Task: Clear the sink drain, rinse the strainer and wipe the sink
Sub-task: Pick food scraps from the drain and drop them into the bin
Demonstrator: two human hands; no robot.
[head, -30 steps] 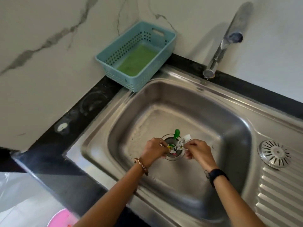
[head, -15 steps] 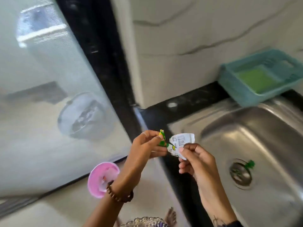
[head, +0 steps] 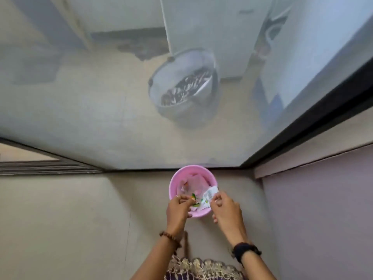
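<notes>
A pink round bin (head: pixel 177 178) stands on the floor below me, with some scraps lying inside. My left hand (head: pixel 177 209) pinches small green wrapper bits (head: pixel 194 197) over the bin's near side. My right hand (head: pixel 226 211) pinches a crumpled white wrapper (head: pixel 209 194) with a printed label, held above the bin's right rim. Both hands hover close together over the bin. The sink, drain and strainer are out of view.
A frosted glass door with a black frame (head: pixel 302 138) runs behind the bin; a grey bucket (head: pixel 183 85) shows blurred through it. A pale pink wall (head: pixel 323 209) is on the right. Beige floor tiles (head: pixel 70 219) lie to the left.
I have turned away from the sink and look down at the floor. Both hands carried the wrapper scraps from the drain to above the pink bin.
</notes>
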